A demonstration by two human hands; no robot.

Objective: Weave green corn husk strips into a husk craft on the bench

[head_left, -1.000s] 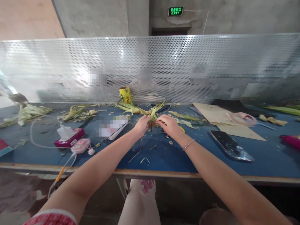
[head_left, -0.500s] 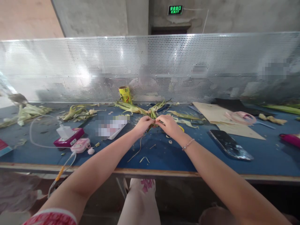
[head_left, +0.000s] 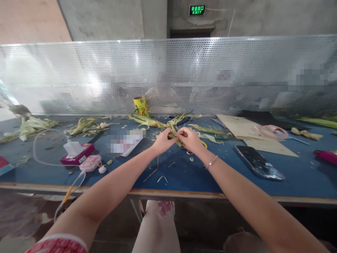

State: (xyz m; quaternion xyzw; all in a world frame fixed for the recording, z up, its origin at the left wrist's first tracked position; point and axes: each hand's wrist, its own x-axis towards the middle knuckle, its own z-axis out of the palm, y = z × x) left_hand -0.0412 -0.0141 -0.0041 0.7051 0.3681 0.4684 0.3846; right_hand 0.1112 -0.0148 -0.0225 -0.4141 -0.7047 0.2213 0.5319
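My left hand (head_left: 165,140) and my right hand (head_left: 190,138) meet over the blue table, fingertips close together. Both are closed in a pinch on a bundle of green husk strips (head_left: 173,124), which look like corn husk. Its leafy ends spread away from me, and a short piece shows between the fingers. What exactly each fingertip pinches is partly hidden. Under and beside my right hand, a yellow loop (head_left: 204,144) with a bit of red peeks out; I cannot tell what it belongs to. Pale husk pieces (head_left: 210,137) lie to its right.
Left are a husk pile (head_left: 85,126), a printed packet (head_left: 129,146), a purple power strip (head_left: 76,156) with a charger, and a pink case (head_left: 90,163). A yellow tube (head_left: 141,106) stands before the perforated metal screen (head_left: 168,56). Right lie a phone (head_left: 256,162) and brown card (head_left: 271,148).
My hands have shifted slightly, with the left fingers curling further over the bundle. More of the green strip shows below the fingertips, and the red bit beside my right hand has come into sight.
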